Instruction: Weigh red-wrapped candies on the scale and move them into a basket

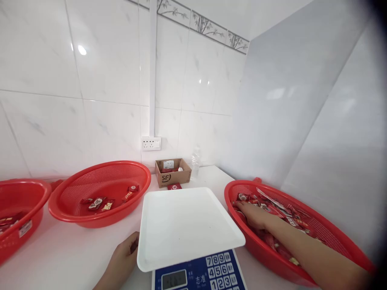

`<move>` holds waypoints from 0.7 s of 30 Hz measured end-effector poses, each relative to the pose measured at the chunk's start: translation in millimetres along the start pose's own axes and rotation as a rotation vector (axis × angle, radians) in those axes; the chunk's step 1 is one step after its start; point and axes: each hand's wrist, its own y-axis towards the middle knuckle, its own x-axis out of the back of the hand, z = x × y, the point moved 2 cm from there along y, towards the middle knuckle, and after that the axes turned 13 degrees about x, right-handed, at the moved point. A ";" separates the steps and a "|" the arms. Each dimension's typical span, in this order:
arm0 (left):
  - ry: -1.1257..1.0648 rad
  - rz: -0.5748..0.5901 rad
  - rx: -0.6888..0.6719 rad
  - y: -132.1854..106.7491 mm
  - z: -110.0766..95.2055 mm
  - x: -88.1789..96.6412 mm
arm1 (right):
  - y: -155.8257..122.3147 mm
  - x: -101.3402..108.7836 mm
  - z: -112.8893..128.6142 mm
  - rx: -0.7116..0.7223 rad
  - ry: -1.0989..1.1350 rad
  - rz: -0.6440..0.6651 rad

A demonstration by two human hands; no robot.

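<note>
A white weighing tray [187, 225] sits on a blue electronic scale [196, 276] in front of me, with nothing on it. My left hand [122, 257] rests on the white table beside the tray's left edge, fingers curled under the rim; what they hold, if anything, is hidden. My right hand [252, 213] reaches into the red basket [329, 235] on the right, fingers down among several red snack packets [272, 205]; the fingertips are buried in the packets.
A second red basket [99, 193] at centre left holds several packets. A third red basket [18, 213] is at the far left. A small cardboard box [173, 172], a red packet [174, 186] and a clear bottle [196, 161] stand by the tiled wall.
</note>
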 end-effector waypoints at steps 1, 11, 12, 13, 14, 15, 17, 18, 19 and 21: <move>0.009 0.002 0.001 0.6 0.7 0.5 | -1.1 2.2 -0.3 -0.002 0.004 0.000; 0.014 0.003 0.009 5.2 7.9 3.2 | -19.0 45.8 -14.6 -0.134 -0.048 -0.161; 0.010 -0.001 0.014 5.4 8.5 3.5 | -20.5 51.4 -14.4 -0.136 -0.052 -0.180; 0.008 -0.008 0.022 5.6 9.2 3.9 | -21.5 56.8 -13.4 -0.136 -0.051 -0.200; 0.010 -0.016 0.031 5.7 9.9 4.2 | -21.7 62.1 -11.5 -0.131 -0.048 -0.219; 0.012 -0.021 0.036 5.8 10.5 4.4 | -21.4 67.3 -8.8 -0.124 -0.040 -0.239; 0.020 -0.030 0.042 5.7 11.5 4.5 | -19.0 77.6 -0.5 -0.100 -0.012 -0.278; 0.023 -0.032 0.046 5.6 11.8 4.5 | -17.3 82.7 5.2 -0.082 0.009 -0.298; 0.022 -0.033 0.048 5.4 11.9 4.3 | -15.5 87.7 11.9 -0.062 0.035 -0.317; 0.016 -0.033 0.046 4.7 11.3 4.0 | -11.7 96.4 28.2 -0.011 0.098 -0.346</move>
